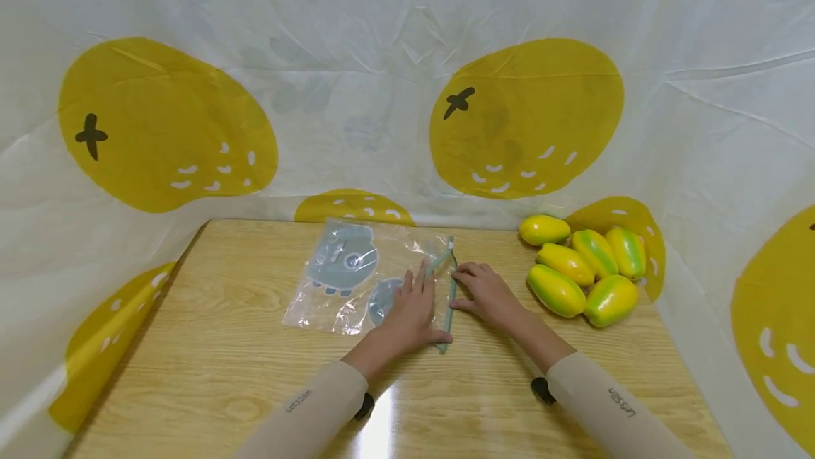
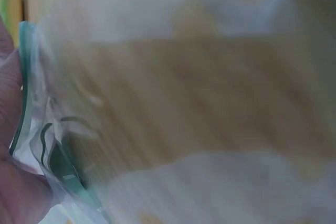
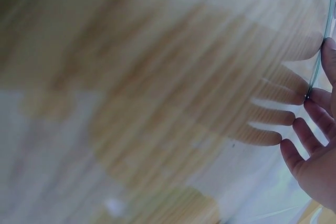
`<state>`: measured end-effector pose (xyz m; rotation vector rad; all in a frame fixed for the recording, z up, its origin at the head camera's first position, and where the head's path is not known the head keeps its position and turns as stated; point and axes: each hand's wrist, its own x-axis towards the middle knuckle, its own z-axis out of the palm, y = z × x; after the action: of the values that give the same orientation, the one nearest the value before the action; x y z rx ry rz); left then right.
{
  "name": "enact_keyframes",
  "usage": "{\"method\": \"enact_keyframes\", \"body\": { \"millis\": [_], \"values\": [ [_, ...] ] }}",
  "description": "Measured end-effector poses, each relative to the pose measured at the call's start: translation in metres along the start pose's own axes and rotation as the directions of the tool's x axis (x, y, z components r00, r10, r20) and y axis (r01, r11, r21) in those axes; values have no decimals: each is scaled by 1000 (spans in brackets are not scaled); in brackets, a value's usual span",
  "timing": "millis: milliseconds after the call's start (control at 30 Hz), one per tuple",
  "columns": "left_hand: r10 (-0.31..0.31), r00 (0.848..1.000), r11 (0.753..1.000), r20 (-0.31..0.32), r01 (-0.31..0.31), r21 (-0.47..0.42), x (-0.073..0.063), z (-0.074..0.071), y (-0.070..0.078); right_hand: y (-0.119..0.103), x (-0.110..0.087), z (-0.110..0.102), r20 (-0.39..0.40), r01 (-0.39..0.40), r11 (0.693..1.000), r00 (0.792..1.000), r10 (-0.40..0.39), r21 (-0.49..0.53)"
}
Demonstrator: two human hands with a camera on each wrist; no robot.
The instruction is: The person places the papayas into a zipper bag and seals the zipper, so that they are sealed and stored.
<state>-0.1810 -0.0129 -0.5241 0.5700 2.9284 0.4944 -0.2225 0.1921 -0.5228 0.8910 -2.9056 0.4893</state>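
Note:
A clear plastic zip bag (image 1: 414, 236) with blue-grey cartoon prints lies on the table, its green zip strip (image 1: 450, 314) at the right end. The two sides of the strip gape apart near the top. My left hand (image 1: 412, 310) rests on the bag with fingers spread, the thumb beside the strip's lower end. From the right, my right hand (image 1: 492, 296) touches the strip, thumb and forefinger set apart along it. In the right wrist view, the other fingertips (image 3: 287, 144) of this hand rest on the tabletop.
Several yellow-green papayas (image 1: 563, 264) lie grouped at the back right, beyond my right hand. The wooden table (image 1: 255, 367) reflects light near its front. A white cloth (image 1: 356, 112) with yellow fruit prints hangs behind and at both sides.

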Motion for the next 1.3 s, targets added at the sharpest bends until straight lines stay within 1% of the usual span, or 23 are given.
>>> {"method": "enact_keyframes", "body": {
  "millis": [100,167,233,300,433,567,733,933,1200,1300],
  "values": [
    [16,1000,999,-26,-16,31,-2,1,0,-1,1,0,0,-6,1000,1000,6,-15],
    [33,999,997,-41,-30,69,-4,2,0,-1,1,0,4,-13,1000,1000,13,-23],
    [49,998,993,-48,-44,107,-5,2,-1,-2,1,0,10,-18,999,1000,18,-28],
    [58,997,991,-52,-51,123,-6,1,-2,-2,1,1,15,-19,999,1000,20,-33],
    [64,997,995,-45,-60,85,-9,-1,-4,-2,1,1,13,-22,999,1000,22,-33],
    [50,998,998,-34,-49,26,-11,-4,-5,-2,2,1,11,-20,1000,1000,20,-23],
    [57,998,998,-27,-56,8,-12,-6,-4,-1,2,1,11,-21,1000,1000,21,-22],
    [50,999,999,-17,-50,19,-12,-6,-3,1,1,2,11,-1,1000,1000,1,-11],
    [74,996,995,-43,-71,68,-12,-7,-5,-1,1,1,16,-1,1000,1000,1,-9],
    [72,996,993,-52,-67,95,-11,-7,-5,-1,0,1,18,-3,1000,1000,3,-13]
  ]
}}
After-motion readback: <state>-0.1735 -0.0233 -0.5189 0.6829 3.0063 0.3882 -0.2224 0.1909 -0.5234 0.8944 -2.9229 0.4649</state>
